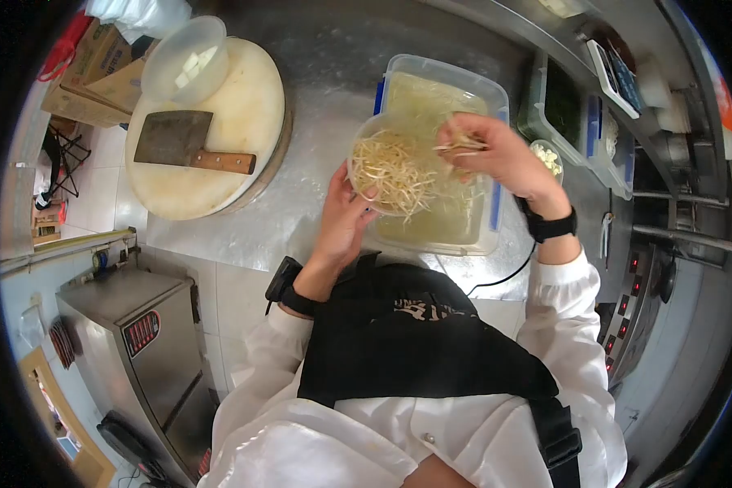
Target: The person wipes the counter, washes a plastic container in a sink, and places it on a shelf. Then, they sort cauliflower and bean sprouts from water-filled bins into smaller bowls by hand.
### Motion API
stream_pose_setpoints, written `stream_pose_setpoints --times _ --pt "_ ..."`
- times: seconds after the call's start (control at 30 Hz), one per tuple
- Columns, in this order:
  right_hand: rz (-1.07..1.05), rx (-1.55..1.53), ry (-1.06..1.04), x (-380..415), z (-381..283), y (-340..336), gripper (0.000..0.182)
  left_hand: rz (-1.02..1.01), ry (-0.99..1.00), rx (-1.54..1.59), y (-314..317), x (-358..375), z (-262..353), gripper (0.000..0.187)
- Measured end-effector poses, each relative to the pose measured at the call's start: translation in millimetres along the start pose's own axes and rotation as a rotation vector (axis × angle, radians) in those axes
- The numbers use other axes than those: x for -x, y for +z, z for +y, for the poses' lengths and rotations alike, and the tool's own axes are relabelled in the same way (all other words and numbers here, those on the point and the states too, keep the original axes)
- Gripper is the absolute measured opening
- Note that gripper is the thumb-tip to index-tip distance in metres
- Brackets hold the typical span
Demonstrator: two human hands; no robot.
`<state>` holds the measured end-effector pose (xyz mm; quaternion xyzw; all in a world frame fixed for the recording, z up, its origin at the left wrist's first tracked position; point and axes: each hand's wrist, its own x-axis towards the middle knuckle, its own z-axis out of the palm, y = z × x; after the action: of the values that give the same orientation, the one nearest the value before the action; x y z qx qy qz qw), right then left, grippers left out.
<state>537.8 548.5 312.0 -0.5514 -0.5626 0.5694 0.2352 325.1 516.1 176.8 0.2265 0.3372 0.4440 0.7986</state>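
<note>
My left hand (348, 213) grips the rim and side of a clear round bowl (355, 143) heaped with pale bean sprouts (390, 172). The bowl is held over the left part of a clear plastic tub (431, 242) of cloudy, yellowish water. To the right of the bowl, my right hand (500, 154) is closed around a small bunch of sprouts above the tub. Some sprouts stick out between its fingers. The blue side clips of the tub show on its left and right edges.
At left, a cleaver (175, 142) lies on a round cutting board (159, 191), beside a bowl of white pieces (220, 41). Lidded containers (545, 122) and a small cup of pale bits (548, 156) stand right of the tub, under a metal shelf (537, 32).
</note>
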Motion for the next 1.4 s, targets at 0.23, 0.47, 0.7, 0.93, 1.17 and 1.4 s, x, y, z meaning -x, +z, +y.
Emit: stream_pose_setpoints --times 0.23,0.47,0.7,0.93,1.17,1.4 --pt "0.078 0.546 -0.273 -5 17 16 0.045 -0.082 -0.006 0.088 17 1 -3 0.067" --pt "0.290 0.801 -0.321 -4 49 57 0.046 -0.118 -0.061 0.127 19 -2 -10 0.061" --pt "0.242 0.518 -0.204 20 16 30 0.038 -0.090 -0.081 0.090 23 4 -3 0.052" --pt "0.365 0.570 -0.296 27 23 30 0.026 -0.082 -0.142 0.178 14 1 -12 0.058" --pt "0.209 0.530 -0.364 22 22 27 0.019 -0.107 -0.112 0.203 18 -3 -8 0.052" --pt "0.352 0.280 -0.012 -42 97 -66 0.016 -0.014 -0.028 0.109 -24 9 21 0.047"
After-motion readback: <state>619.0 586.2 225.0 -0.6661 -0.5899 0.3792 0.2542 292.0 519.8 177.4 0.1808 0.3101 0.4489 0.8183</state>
